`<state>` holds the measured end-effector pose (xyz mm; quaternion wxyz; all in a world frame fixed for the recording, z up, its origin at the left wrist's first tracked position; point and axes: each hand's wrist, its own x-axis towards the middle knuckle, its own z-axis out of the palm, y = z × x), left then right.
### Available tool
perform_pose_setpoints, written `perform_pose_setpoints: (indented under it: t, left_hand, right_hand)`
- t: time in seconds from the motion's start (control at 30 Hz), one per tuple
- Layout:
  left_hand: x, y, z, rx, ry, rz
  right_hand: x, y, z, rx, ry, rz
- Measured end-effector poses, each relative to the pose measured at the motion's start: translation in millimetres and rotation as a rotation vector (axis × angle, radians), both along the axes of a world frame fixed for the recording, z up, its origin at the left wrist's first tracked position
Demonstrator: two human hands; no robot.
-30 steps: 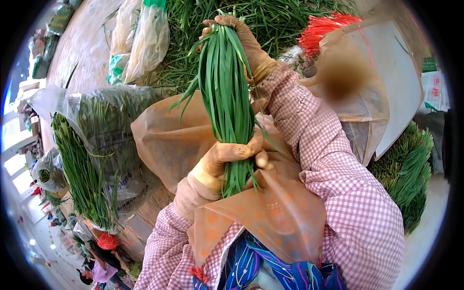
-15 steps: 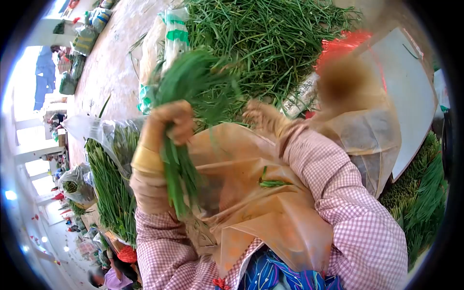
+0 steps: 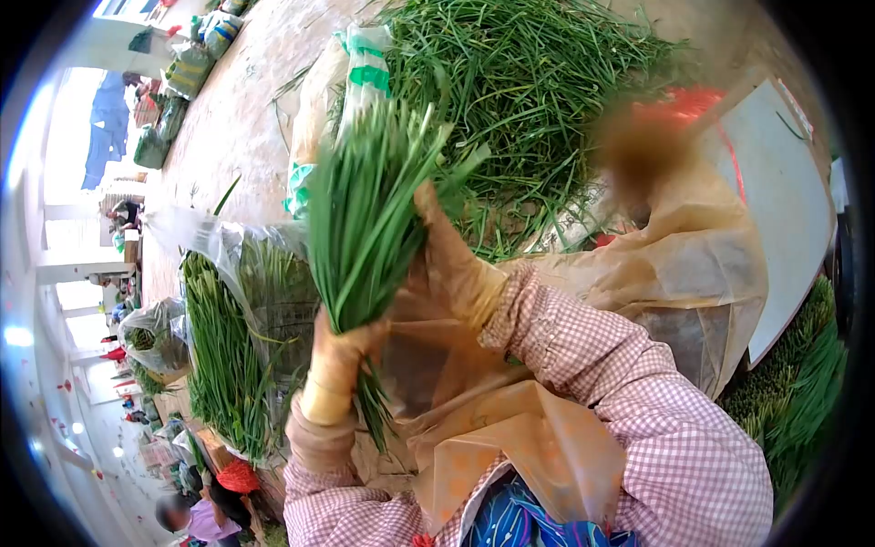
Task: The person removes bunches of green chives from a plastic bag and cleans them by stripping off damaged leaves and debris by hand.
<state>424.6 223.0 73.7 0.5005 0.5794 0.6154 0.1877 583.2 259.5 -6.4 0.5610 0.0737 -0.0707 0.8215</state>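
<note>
A bunch of long green leafy stalks [image 3: 365, 219] stands nearly upright at the centre-left, its upper end blurred by motion. Wrapped round its lower part is my left hand [image 3: 344, 351], in a dirty tan glove, with leaf tips hanging out below. My right hand [image 3: 447, 260], also gloved, is at the right side of the bunch, thumb raised and fingers apart; its fingers are partly hidden behind the stalks. Beneath both hands spreads a translucent brown plastic apron [image 3: 529, 438].
Loose green stalks [image 3: 538, 100] are heaped beyond my hands. A plastic bag of stalks [image 3: 228, 356] stands at the left, beside clear bags with green stripes [image 3: 365, 68]. Red ties [image 3: 684, 105] and a white board [image 3: 775, 201] are at the right. A person [image 3: 205, 520] is at lower left.
My left hand still grips the bunch, which has swung upright from a blurred tilt. My right hand has moved left to the bunch's side. The view has shifted slightly.
</note>
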Motion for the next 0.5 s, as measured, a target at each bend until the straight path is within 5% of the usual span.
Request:
perform_pose_setpoints:
  t: [0.07, 0.17, 0.23, 0.3, 0.37, 0.4, 0.5]
  left_hand:
    - [-20, -33, -2, -0.165, -0.104, 0.100]
    - [-41, -77, 6, -0.422, -0.313, 0.247]
    - [-65, -96, -2, -0.453, -0.376, 0.282]
    - [-78, -108, -5, -0.601, -0.672, 0.279]
    - [-88, -121, -13, -0.624, -0.705, 0.338]
    - [-92, -124, -16, -0.659, -0.781, 0.361]
    - [-102, -131, -29, -0.726, -0.949, 0.378]
  right_hand:
    - [-1, 5, 1, -0.265, -0.098, -0.081]
    - [-1, 22, -32, -0.336, -0.127, 0.000]
    - [-9, 25, -30, -0.406, -0.159, -0.171]
    - [-22, 33, -39, -0.503, -0.453, -0.172]
    - [-18, 43, -50, 0.007, -0.982, -0.569]
    - [-11, 58, -69, 0.043, -1.039, -0.555]
    - [44, 75, -38, -0.336, -1.096, -0.484]
